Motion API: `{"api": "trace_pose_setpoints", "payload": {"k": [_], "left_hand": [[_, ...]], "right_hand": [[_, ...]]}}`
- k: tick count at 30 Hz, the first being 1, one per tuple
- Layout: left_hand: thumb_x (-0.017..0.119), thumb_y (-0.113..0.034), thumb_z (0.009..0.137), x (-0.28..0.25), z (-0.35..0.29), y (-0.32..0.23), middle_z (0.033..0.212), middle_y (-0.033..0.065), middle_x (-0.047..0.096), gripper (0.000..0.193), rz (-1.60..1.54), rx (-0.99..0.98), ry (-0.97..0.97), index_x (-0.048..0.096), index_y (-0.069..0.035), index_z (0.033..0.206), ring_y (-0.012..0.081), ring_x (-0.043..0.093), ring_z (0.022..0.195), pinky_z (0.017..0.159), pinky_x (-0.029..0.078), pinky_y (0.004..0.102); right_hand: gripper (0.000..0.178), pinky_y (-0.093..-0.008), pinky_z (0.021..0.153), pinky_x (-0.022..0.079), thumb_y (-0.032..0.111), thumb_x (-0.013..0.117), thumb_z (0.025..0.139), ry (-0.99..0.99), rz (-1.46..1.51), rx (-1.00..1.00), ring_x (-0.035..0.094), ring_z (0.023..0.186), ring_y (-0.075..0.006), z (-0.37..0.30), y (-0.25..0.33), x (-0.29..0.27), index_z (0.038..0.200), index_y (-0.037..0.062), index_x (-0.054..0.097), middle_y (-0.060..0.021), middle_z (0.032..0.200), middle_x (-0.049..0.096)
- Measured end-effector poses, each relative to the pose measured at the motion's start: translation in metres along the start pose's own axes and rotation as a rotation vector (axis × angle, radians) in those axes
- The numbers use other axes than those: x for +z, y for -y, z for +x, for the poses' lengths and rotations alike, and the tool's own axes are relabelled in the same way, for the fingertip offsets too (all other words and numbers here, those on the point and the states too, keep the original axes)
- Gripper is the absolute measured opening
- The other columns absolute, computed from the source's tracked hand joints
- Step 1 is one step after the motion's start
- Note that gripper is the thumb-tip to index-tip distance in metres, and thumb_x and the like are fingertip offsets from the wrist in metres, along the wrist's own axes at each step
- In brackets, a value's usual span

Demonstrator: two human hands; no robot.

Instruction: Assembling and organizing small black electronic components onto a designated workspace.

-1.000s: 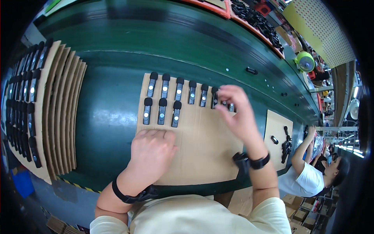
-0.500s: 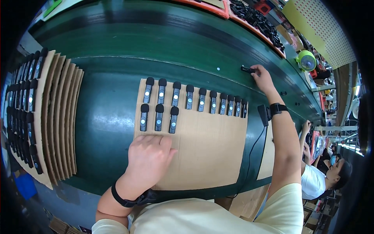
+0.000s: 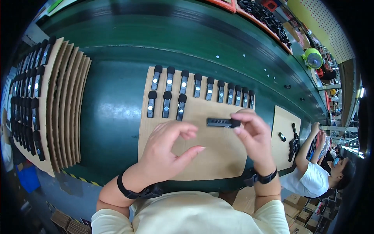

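Note:
My right hand (image 3: 255,134) pinches a small black clip-on microphone (image 3: 219,123) by its foam-capped end, its body pointing left. Opposite it, my left hand (image 3: 165,150) is open, thumb and fingers apart, a short gap from the microphone. Both hands are above a brown cardboard sheet (image 3: 210,156). On that sheet several like microphones stand in a full far row (image 3: 198,85). A shorter second row (image 3: 166,104) begins at the left, with foam caps toward the far side.
At the left, several cardboard sheets (image 3: 64,113) stand stacked, with microphones on the outer one. Another sheet (image 3: 281,150) on the green conveyor belt (image 3: 105,105) bears loose black pieces. A co-worker (image 3: 311,177) works at the right. A tray of black parts (image 3: 265,23) lies beyond the belt.
My right hand has brought the black microphone from the far right of the belt to above the cardboard. My left hand has moved right and opened.

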State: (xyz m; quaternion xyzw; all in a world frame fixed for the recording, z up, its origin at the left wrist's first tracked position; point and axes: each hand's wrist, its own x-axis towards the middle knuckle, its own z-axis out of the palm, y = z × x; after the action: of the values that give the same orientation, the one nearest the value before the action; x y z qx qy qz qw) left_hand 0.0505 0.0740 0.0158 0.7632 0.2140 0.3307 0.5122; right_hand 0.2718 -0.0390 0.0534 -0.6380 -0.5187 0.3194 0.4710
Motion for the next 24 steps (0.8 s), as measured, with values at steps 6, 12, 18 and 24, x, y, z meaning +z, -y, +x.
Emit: {"api": "trace_pose_setpoints", "payload": {"k": [6,12,18,24], "left_hand": [[0.081,-0.013,0.076,-0.003,0.004,0.002,0.095,0.0095,0.065,0.034,-0.203,-0.087,0.074,0.065,-0.002,0.104,0.0208,0.062,0.089,0.083,0.048,0.0316],[0.080,-0.011,0.077,-0.003,0.002,0.007,0.095,0.0097,0.065,0.029,-0.213,-0.041,0.125,0.066,-0.001,0.100,0.0201,0.061,0.088,0.082,0.048,0.0311],[0.079,-0.007,0.076,0.002,0.001,0.006,0.092,0.0085,0.065,0.024,-0.156,-0.021,0.051,0.065,-0.002,0.095,0.0208,0.061,0.085,0.081,0.048,0.0322],[0.080,-0.005,0.073,0.004,0.003,0.008,0.088,0.0073,0.065,0.025,0.059,0.176,-0.044,0.065,-0.005,0.093,0.0228,0.061,0.081,0.083,0.045,0.0353]], "right_hand": [[0.030,-0.0291,0.084,0.047,-0.006,0.068,0.082,0.017,-0.053,-0.094,0.058,0.096,-0.0208,-0.017,0.012,0.038,0.111,-0.0020,0.065,-0.0121,0.105,0.059],[0.031,-0.0314,0.082,0.049,-0.006,0.070,0.079,-0.033,-0.060,-0.118,0.061,0.094,-0.0238,-0.020,0.013,0.048,0.109,-0.0002,0.067,-0.0125,0.101,0.062],[0.026,-0.0288,0.085,0.045,0.001,0.068,0.086,0.003,0.017,-0.059,0.057,0.096,-0.0186,-0.022,0.003,0.048,0.111,-0.0032,0.063,-0.0103,0.103,0.059],[0.031,-0.0269,0.086,0.044,0.002,0.062,0.090,-0.080,0.304,0.147,0.056,0.093,-0.0125,-0.016,0.009,0.072,0.120,-0.0010,0.053,-0.0049,0.098,0.058]]}}
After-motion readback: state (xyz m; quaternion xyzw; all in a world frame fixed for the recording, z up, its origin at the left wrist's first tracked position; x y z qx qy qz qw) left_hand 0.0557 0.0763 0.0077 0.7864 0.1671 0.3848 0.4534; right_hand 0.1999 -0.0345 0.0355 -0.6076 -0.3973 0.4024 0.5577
